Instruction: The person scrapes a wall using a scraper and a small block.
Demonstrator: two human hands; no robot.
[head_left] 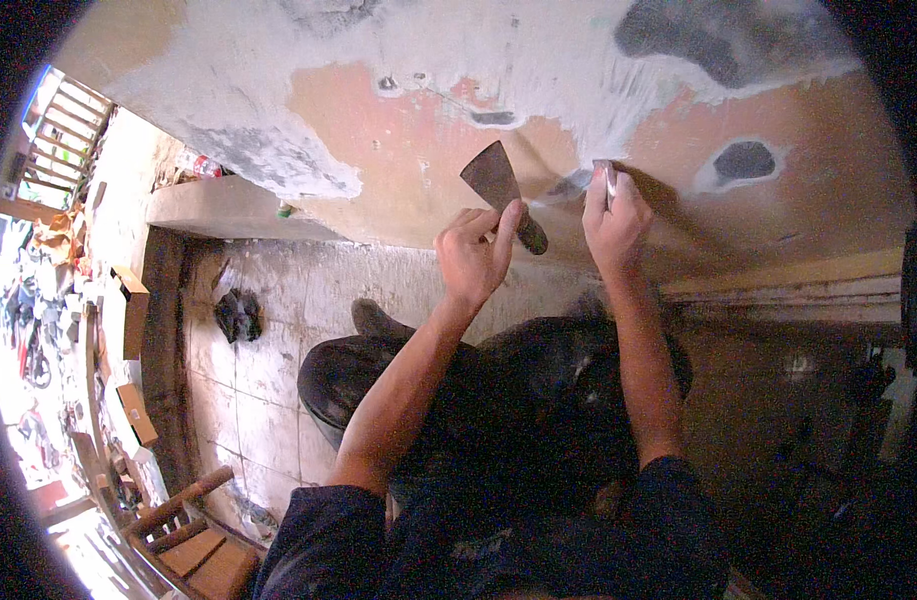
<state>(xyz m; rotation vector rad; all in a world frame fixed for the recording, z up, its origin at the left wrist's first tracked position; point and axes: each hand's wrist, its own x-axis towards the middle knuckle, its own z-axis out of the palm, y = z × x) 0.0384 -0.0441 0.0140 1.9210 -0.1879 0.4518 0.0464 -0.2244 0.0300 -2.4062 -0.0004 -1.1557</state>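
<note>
A patchy painted wall (428,165) with white filler smears and dark grey patches rises before me. My left hand (475,247) grips a putty knife (494,176), its wide metal blade pointing up and left and its dark handle passing between thumb and fingers. To the right, my right hand (616,217) is closed on a small flat tool (611,180), seemingly a scraper, whose edge is at or very near the wall. Just left of that tool lies a grey patch (571,184). Whether the tool's edge touches the wall I cannot tell.
Beneath the wall lies a dirty tiled floor (271,375) with a crumpled black plastic bag (238,315). A ledge (218,206) juts out at left, with a bottle (200,163) near it. A wooden chair (196,540) stands lower left, beside cardboard boxes (131,315).
</note>
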